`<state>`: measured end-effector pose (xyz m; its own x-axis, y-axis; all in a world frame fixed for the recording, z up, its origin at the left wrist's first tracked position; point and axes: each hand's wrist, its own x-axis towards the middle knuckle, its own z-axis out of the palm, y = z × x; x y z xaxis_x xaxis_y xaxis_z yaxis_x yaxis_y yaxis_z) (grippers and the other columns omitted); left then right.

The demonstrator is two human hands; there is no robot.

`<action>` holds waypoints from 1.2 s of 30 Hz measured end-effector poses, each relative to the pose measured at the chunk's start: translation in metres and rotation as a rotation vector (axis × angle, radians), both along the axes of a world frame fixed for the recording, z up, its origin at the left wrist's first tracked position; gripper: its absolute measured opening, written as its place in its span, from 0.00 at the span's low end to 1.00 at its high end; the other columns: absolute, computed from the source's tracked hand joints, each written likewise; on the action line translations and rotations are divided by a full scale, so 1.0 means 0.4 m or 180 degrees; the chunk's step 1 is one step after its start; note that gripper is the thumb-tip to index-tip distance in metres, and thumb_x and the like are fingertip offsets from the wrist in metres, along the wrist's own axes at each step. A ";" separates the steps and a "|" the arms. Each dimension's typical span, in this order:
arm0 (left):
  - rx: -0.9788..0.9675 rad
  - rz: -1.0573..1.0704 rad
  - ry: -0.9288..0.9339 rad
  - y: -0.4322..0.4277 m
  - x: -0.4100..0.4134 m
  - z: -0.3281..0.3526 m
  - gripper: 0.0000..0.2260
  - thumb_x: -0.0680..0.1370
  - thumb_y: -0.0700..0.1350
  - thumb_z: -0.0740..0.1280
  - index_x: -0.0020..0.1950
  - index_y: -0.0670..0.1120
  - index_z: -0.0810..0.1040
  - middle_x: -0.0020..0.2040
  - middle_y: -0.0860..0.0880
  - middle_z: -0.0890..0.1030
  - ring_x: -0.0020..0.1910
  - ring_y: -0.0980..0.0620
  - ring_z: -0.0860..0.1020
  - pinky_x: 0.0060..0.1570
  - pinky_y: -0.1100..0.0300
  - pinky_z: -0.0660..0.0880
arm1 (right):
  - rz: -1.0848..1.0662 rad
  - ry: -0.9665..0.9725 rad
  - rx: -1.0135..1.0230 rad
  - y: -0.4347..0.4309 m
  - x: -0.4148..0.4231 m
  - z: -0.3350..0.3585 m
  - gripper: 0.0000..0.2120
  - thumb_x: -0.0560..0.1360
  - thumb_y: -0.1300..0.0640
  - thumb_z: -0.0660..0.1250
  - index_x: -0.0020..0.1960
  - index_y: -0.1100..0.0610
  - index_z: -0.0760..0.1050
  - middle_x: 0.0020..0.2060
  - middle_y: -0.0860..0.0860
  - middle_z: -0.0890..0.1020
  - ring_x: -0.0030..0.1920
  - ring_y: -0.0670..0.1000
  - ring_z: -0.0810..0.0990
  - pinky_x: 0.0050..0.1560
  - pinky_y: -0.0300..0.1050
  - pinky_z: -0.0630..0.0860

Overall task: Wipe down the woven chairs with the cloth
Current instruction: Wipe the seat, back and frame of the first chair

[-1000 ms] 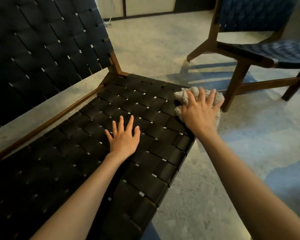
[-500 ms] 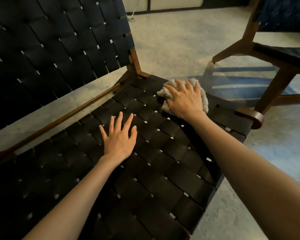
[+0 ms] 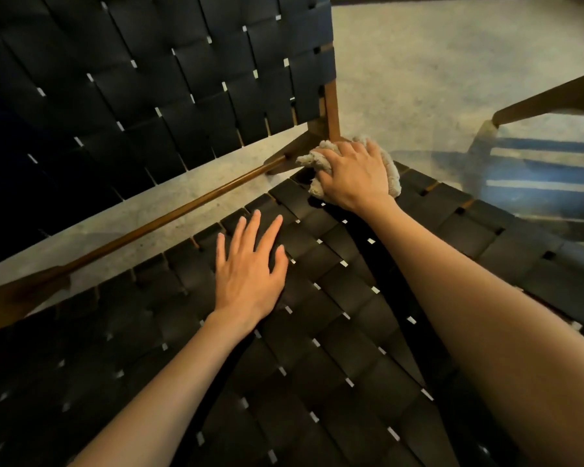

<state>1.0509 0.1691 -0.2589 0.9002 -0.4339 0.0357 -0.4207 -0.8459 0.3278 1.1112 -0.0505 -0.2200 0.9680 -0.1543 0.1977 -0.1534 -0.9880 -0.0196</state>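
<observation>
- Head camera view, looking down on two bare forearms stretched over a dark woven chair seat [image 3: 334, 332].
- The right hand [image 3: 354, 173] has a closed grip. Its fingers curl over a bunched cloth [image 3: 392, 178] and press it onto the seat's far right corner, just beside the wooden post [image 3: 332, 109] that carries the backrest [image 3: 149, 79].
- The left hand [image 3: 250, 271] grips nothing. It lies flat, palm down, with straight fingers slightly spread on the weave near the seat's back edge, probably bracing.
- The cloth is pale beige and nubby like terry, crumpled into a wad that pokes out on both sides of the hand.
- The seat is made of broad black straps in a basket weave, with small pale gaps at the crossings.
- A thin wooden rail [image 3: 182, 207] crosses the open gap behind the seat, where grey floor [image 3: 418, 62] shows through.
- The backrest has the same weave and fills the upper left.
- Of a second chair [image 3: 547, 99], only a wooden leg shows at the right edge.
- Judged progress: wiping is under way on this seat. Wiped and unwiped straps look alike, so how much is done cannot be told. The backrest, frame and second chair likely remain.
</observation>
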 end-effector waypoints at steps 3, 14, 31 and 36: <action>0.0141 0.0321 -0.0014 0.053 0.010 0.003 0.25 0.81 0.56 0.46 0.77 0.55 0.48 0.78 0.50 0.49 0.77 0.51 0.46 0.75 0.48 0.43 | 0.0366 0.0044 0.0191 0.057 -0.024 -0.014 0.20 0.78 0.45 0.55 0.69 0.46 0.68 0.65 0.50 0.75 0.68 0.54 0.67 0.70 0.54 0.55; 0.0449 0.0682 0.0083 0.133 -0.019 0.006 0.25 0.80 0.58 0.43 0.77 0.57 0.46 0.79 0.49 0.47 0.77 0.46 0.43 0.74 0.43 0.42 | 0.0518 0.0341 -0.0085 0.093 -0.056 -0.018 0.25 0.76 0.41 0.57 0.72 0.45 0.64 0.70 0.50 0.67 0.72 0.55 0.59 0.72 0.59 0.53; 0.0527 0.0683 0.0238 0.126 -0.103 0.029 0.24 0.82 0.57 0.43 0.77 0.55 0.42 0.78 0.48 0.42 0.76 0.46 0.40 0.74 0.43 0.40 | -0.0022 0.0346 -0.0127 0.065 -0.175 0.025 0.23 0.76 0.43 0.58 0.70 0.44 0.65 0.68 0.51 0.68 0.70 0.56 0.60 0.70 0.57 0.54; 0.0486 0.0680 0.0380 0.099 -0.123 0.036 0.25 0.82 0.56 0.43 0.77 0.54 0.40 0.78 0.47 0.40 0.76 0.45 0.38 0.72 0.43 0.37 | -0.0433 0.0240 0.0012 0.017 -0.188 0.054 0.22 0.76 0.46 0.57 0.70 0.46 0.68 0.67 0.53 0.70 0.70 0.58 0.61 0.71 0.57 0.52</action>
<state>1.0015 0.2087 -0.2446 0.9658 -0.2261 -0.1273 -0.1937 -0.9546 0.2263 1.0360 -0.0435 -0.1983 0.9503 -0.2856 0.1244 -0.2870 -0.9579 -0.0065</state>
